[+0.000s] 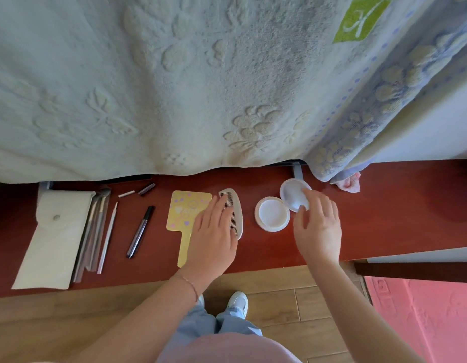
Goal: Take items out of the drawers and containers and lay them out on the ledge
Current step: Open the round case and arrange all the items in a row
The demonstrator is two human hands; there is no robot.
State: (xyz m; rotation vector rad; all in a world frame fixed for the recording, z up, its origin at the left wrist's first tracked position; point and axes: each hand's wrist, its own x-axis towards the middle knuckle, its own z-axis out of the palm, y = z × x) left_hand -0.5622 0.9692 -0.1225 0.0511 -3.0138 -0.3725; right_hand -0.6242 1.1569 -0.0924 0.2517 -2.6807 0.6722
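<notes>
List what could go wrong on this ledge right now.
The open compact could snap shut or skid, since the right hand touches only its raised lid. The left hand lies flat over the comb and yellow mirror, so sliding it may knock either off the ledge.

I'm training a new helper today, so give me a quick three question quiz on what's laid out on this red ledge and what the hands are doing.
1. True or false: the round white compact case lies closed on the dark red wooden ledge.
2. Which hand rests flat on the white plastic comb?
3. Multiple choice: the yellow rectangular hand mirror lies directly beside A) the white fabric pouch, B) the comb, C) the pink cloth.

Key: 1 false, it is open, and the right hand touches its lid. 2 the left hand. 3 B.
</notes>
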